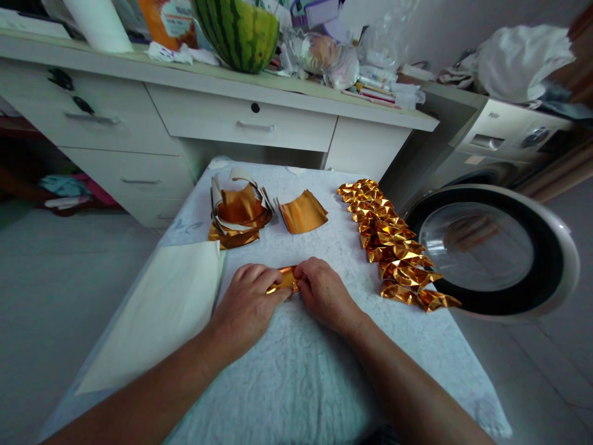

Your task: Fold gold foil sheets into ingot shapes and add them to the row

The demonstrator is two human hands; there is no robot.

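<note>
A small folded piece of gold foil paper (286,279) lies low over the cloth-covered table, between my two hands. My left hand (248,303) grips its left end, the fingers curled over it. At its right end, my right hand (324,293) pinches the paper with thumb and fingers. Beyond them rests a single curved gold sheet (303,212). To its left sits a loose stack of gold foil sheets (241,210), curled up at the edges. Rows of folded gold foil pieces (393,241) stretch along the table's right side.
A large pale paper sheet (157,315) lies on the table's left part. Behind stands a white drawer desk (250,111) carrying a cut watermelon (238,34) and plastic bags. At the right, a washing machine's open round door (491,247) comes close to the table edge.
</note>
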